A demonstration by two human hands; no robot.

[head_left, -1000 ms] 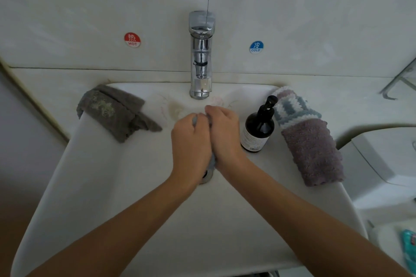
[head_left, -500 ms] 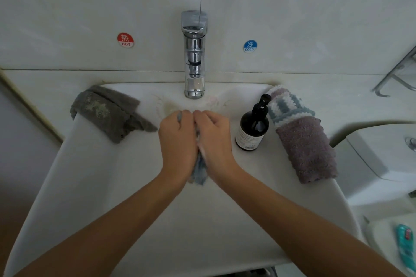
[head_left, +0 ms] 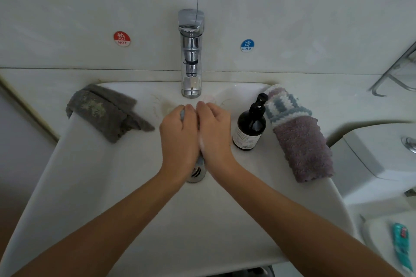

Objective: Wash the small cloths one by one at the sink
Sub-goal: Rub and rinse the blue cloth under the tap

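Both hands [head_left: 197, 135] curled round blue cloth [head_left: 182, 114] | frame centre, above drain [head_left: 196, 172] | cloth runs lengthwise between palms

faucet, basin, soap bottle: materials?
Faucet: polished chromed metal, going by its mirror-like reflections. Basin: likely glazed ceramic; smooth, white, softly glossy. Pump bottle: dark glossy glass or plastic, unclear which, with a matte black pump head and a paper-like label.
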